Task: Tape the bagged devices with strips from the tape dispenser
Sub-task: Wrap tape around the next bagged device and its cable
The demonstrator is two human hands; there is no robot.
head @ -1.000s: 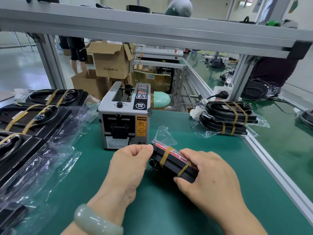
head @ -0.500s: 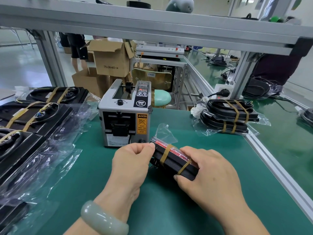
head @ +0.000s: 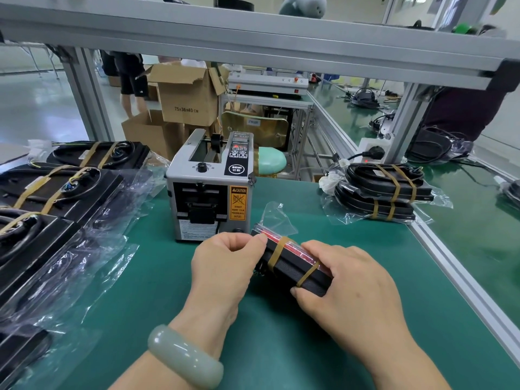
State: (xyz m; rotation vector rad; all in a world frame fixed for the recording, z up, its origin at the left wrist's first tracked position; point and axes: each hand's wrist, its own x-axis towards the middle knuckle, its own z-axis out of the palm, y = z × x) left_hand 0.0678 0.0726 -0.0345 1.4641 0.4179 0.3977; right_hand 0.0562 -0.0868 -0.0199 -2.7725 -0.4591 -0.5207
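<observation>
Left hand [head: 225,260] pinches bagged device [head: 292,266] at its folded bag end | right hand [head: 346,282] grips the opposite end, likely steadying it to smooth the tape strips [head: 277,253] | tape dispenser [head: 209,187] just behind, within reach

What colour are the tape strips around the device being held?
Tan brown, on both tape strips across the bagged device; head view shows it best.

Cardboard boxes [head: 187,99] stand behind the green bench [head: 157,291], beside a mint-green stool [head: 271,164].

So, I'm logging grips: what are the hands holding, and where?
One bagged device: the left hand pinches its left end, beside the loose bag flap; the right hand grips its right end.
</observation>
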